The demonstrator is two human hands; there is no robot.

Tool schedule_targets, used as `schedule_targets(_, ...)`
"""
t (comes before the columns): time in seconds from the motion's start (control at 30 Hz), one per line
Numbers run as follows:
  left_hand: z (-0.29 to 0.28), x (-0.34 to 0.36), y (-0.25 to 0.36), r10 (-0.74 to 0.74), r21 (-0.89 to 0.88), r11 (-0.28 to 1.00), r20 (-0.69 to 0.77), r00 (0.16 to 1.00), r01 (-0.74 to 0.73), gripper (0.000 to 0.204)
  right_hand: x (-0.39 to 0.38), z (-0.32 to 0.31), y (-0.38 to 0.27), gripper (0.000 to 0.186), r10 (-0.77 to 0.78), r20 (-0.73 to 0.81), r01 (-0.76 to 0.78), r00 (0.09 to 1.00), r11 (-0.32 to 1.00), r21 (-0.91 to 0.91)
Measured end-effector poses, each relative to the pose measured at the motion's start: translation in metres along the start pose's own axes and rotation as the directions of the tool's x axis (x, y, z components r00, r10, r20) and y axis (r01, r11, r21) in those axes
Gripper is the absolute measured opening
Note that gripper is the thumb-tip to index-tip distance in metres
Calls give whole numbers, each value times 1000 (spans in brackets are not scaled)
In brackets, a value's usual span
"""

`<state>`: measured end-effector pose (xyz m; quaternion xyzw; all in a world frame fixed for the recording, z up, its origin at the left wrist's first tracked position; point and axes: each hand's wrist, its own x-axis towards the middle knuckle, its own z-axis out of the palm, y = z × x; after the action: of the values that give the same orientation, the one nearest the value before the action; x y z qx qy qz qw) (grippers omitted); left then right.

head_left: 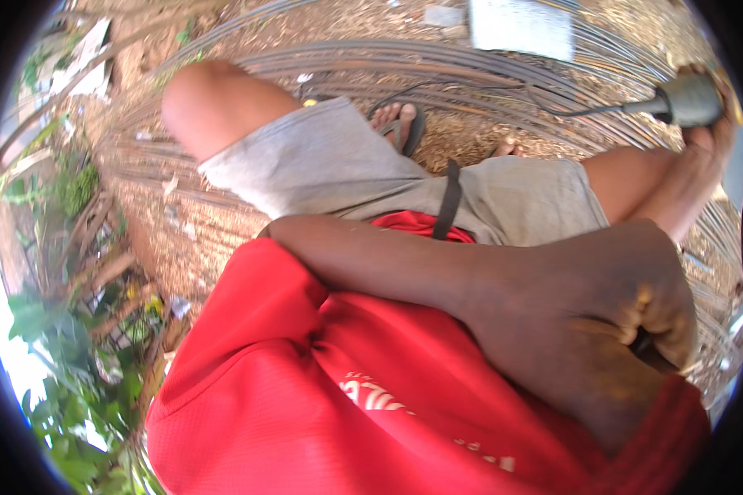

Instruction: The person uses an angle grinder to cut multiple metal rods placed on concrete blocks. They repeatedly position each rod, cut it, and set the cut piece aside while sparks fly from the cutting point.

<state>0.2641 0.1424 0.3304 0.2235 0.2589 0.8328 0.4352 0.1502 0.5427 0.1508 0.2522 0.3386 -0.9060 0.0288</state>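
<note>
At the far upper right, beyond my right knee, my right hand (725, 115) is wrapped round the grey body of a corded power tool (692, 100). A black cord (590, 110) runs leftward from the tool's end; its other end and its working head are not visible. My left forearm crosses my red shirt toward the right. My left hand (611, 322) is bent and closed close to my right sleeve, its fingers curled with a dark gap between them. Anything inside it is hidden.
Long thin steel bars (437, 62) lie in bundles across the ground beyond my feet. A pale flat slab (522, 29) rests at the back right. A sandalled foot (402, 125) is between the bars and my grey shorts (322, 161). Green plants (74, 388) grow at left.
</note>
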Motion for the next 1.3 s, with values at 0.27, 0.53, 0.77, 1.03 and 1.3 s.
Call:
schedule_targets(0.27,2,-5,18,-247,22,969,67,967,246,56,4,3,10,30,42,-86,-45,995,998,-32)
schedule_targets(0.53,2,-3,0,-215,-59,972,139,967,225,54,1,5,20,30,58,-121,-62,991,997,-37)
schedule_targets(0.77,4,1,-10,-183,-123,971,168,969,205,54,2,11,24,30,60,-120,-65,991,997,-37)
schedule_targets(1.03,1,1,-20,-171,-200,956,211,962,214,54,-6,9,27,30,62,-140,-68,988,997,-38)
schedule_targets(1.3,-6,-8,-18,-176,-196,954,249,952,228,54,-10,13,26,30,52,-133,-56,990,998,-30)
